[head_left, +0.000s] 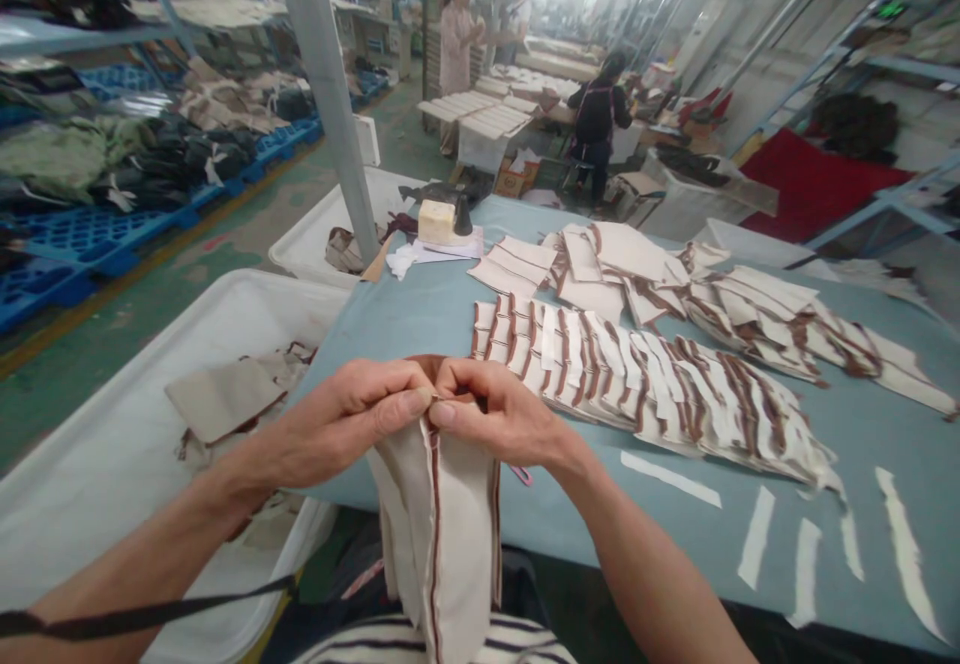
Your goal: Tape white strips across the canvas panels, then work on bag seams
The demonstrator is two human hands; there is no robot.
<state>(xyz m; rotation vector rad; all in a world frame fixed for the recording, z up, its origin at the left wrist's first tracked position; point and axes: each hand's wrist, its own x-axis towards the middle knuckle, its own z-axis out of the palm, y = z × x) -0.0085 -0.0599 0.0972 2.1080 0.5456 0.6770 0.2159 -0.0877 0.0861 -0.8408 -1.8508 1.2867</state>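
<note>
Between my two hands hangs a cream fabric piece (466, 514) with a brown-edged seam running down its front. My left hand (360, 414) pinches its top edge from the left, thumb on the near side. My right hand (499, 409) pinches the same edge just beside it, the thumbtips almost touching. A brown part of the piece shows behind the fingers. On the table to the right lies an overlapping row of cream fabric panels (517, 339) with brown edges, some with white strips on top. A small pink tool (520, 475) lies partly hidden by my right wrist.
Loose white strips (670, 479) lie on the blue-grey table (570, 519). More cream pieces (637, 256) are heaped at its back, near a yellowish block (436, 222). A white bin (97, 464) with fabric pieces stands left, beside a metal post (326, 74). People work farther off.
</note>
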